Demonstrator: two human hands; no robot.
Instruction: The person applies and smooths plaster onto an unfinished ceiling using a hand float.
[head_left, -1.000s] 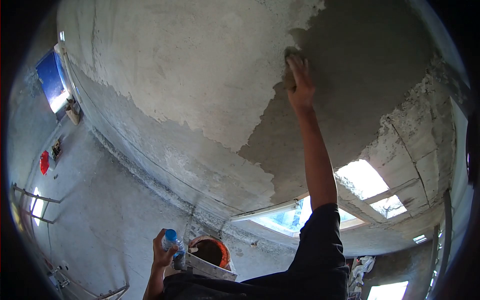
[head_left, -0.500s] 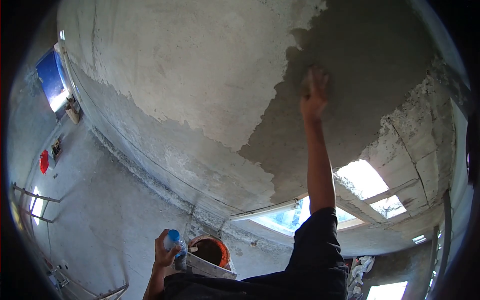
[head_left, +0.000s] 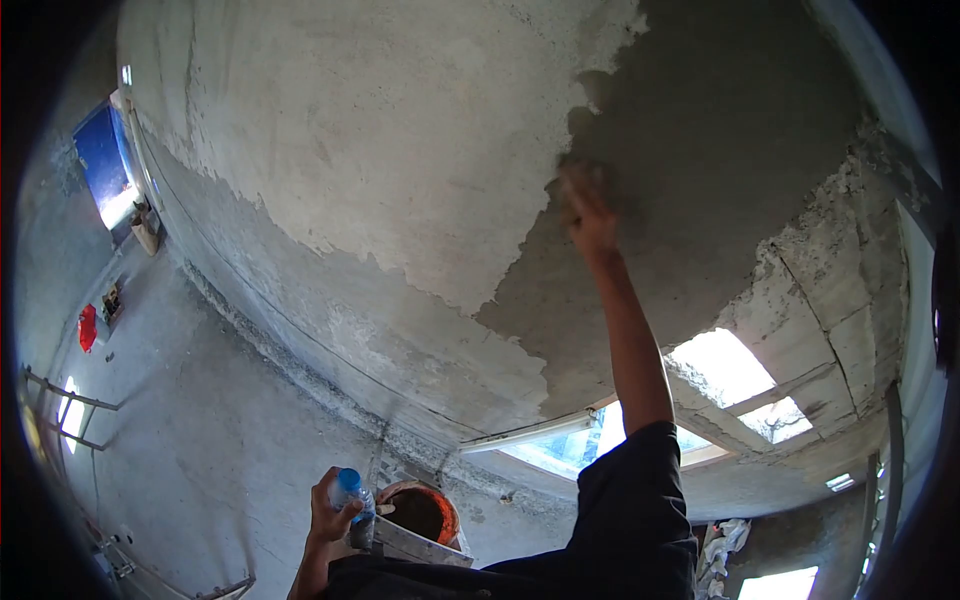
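Observation:
My left hand (head_left: 326,512), low in view, is closed round a clear plastic bottle (head_left: 366,503) with a blue cap. Just right of the bottle stands a bucket (head_left: 449,512), orange inside its rim, with dark grey-brown material in it. High up, my right hand (head_left: 590,215) is against the damp dark plaster (head_left: 720,130), close to its ragged left border with the paler dry wall surface (head_left: 400,130). Its fingers look bent round something, but motion blur hides what that is.
Bright window openings (head_left: 722,366) lie right of my raised arm, with a framed window (head_left: 560,442) below it. A board-like edge (head_left: 425,540) is in front of the bucket. At far left are a blue panel (head_left: 103,155), a red object (head_left: 88,327) and metal bars (head_left: 75,392).
My right hand has moved left and slightly down across the dark plaster, to its border with the pale surface. The left hand still grips the bottle, almost unmoved.

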